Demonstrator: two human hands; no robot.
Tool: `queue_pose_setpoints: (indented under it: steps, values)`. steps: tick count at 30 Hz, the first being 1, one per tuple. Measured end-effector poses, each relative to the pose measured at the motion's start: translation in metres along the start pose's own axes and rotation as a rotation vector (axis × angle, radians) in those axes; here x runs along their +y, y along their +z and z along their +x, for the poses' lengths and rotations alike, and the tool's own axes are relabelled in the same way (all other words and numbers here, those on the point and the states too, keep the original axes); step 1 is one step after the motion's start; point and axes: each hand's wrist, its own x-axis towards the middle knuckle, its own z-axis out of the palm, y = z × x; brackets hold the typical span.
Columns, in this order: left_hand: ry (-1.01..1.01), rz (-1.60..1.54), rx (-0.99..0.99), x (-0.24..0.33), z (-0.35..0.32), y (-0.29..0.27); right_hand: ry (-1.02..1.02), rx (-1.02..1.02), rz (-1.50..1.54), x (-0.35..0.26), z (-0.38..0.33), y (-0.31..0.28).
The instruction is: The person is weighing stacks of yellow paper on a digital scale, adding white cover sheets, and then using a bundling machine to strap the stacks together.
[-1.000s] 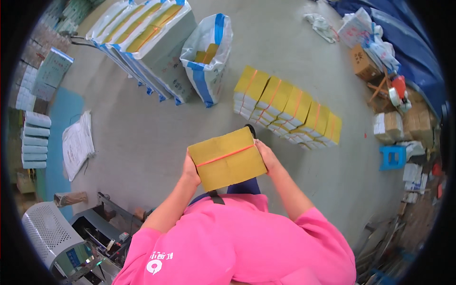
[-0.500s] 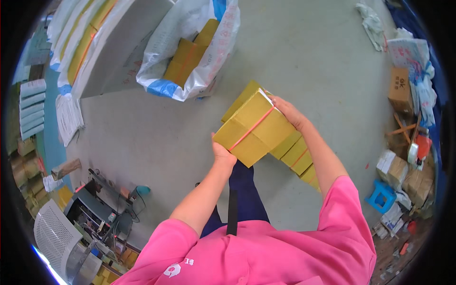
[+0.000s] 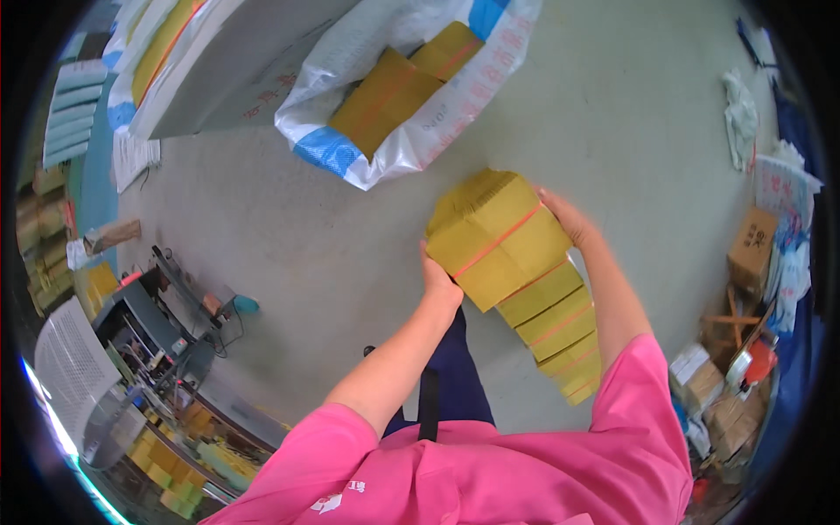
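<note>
Between my two hands is a thick bundle of yellow-brown paper [image 3: 503, 241] with a pinkish-red band around it. My left hand [image 3: 440, 278] grips its near left side, and my right hand [image 3: 564, 219] is closed on its right end. The stacked sheet edges show on its far side. Just below it, a row of similar banded bundles [image 3: 560, 325] lies on the floor. Ahead stands a white woven sack [image 3: 477, 105] with blue patches, its mouth open, holding more yellow bundles [image 3: 385, 101]. Fingers under the held bundle are hidden.
Left of the sack is a large grey panel [image 3: 236, 79]. A dark machine [image 3: 144, 315] with cables stands at the left. On the right lie a cardboard box [image 3: 752, 249], plastic bags [image 3: 792, 280] and clutter. A pale crumpled bag [image 3: 739, 118] is at far right.
The view has turned, so the sack looks larger and farther right. The held bundle has tilted and shifted right in view, its stacked edges now facing up. Both hands keep their grip.
</note>
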Motion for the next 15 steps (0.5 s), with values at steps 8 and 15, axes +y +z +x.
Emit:
queue_pose_setpoints:
  steps: [8,15]
  values:
    - [-0.011,0.341,-0.064,0.048,-0.022,-0.072,-0.083,0.624,-0.218,0.024,-0.017,0.004]
    - [0.087,0.498,0.199,0.130,-0.152,-0.349,-0.336,0.969,-0.198,0.123,-0.140,0.010]
